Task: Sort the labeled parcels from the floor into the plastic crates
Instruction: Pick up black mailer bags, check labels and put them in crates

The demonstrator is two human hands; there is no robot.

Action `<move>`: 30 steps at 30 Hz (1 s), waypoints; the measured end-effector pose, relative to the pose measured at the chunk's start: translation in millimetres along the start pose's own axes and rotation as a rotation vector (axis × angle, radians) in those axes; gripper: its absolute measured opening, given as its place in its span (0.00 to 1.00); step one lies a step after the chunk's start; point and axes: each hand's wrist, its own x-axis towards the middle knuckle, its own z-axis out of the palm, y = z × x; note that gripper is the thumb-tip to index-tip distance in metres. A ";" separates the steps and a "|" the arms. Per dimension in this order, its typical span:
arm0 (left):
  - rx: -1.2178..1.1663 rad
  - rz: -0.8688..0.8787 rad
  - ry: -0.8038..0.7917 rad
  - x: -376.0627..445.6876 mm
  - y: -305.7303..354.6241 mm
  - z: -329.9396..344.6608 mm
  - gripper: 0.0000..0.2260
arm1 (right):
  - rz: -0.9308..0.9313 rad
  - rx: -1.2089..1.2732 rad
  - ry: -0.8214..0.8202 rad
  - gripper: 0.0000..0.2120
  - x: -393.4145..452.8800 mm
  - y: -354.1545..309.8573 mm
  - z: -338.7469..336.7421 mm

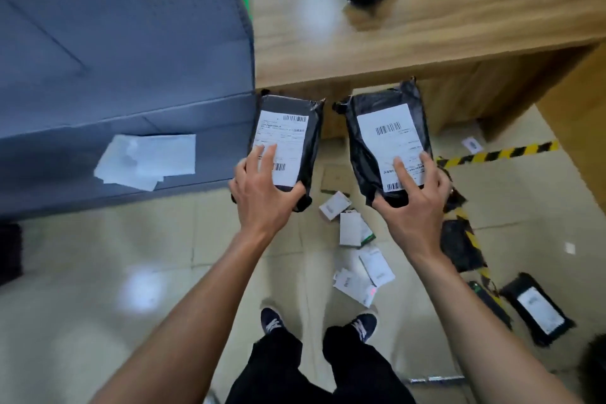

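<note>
Head view, looking down: left hand [262, 197] grips a black plastic-wrapped parcel w/ white label [284, 144], fingers spread over the label, thumb under. Right hand [414, 203] holds a second black labelled parcel [388, 144] the same way. Both sit above the floor. Best to read each label, keeping parcels level. Wooden counter edge [426, 56] is close ahead; grey crate [124, 59] lies open at left.

We hold both bare arms stretched forward and down, roughly side by side and apart. Our left hand [262, 193] grips the near end of a parcel [288, 141], fingers spread on its label, thumb curled round the lower edge. Our right hand [416, 197] holds a second parcel [387, 141] the same way, fingers on top. Our legs and shoes [364, 325] show below.
</note>
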 end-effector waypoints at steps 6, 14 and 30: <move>0.018 -0.232 0.149 -33.9 -100.8 -66.4 0.38 | -0.224 0.067 -0.151 0.29 -17.8 -103.8 56.7; 0.013 -0.428 0.279 -108.0 -229.4 -143.3 0.39 | -0.434 0.130 -0.253 0.28 -87.5 -230.6 113.2; -0.006 -0.679 0.414 -170.4 -396.4 -229.6 0.38 | -0.658 0.169 -0.418 0.31 -180.8 -396.4 196.8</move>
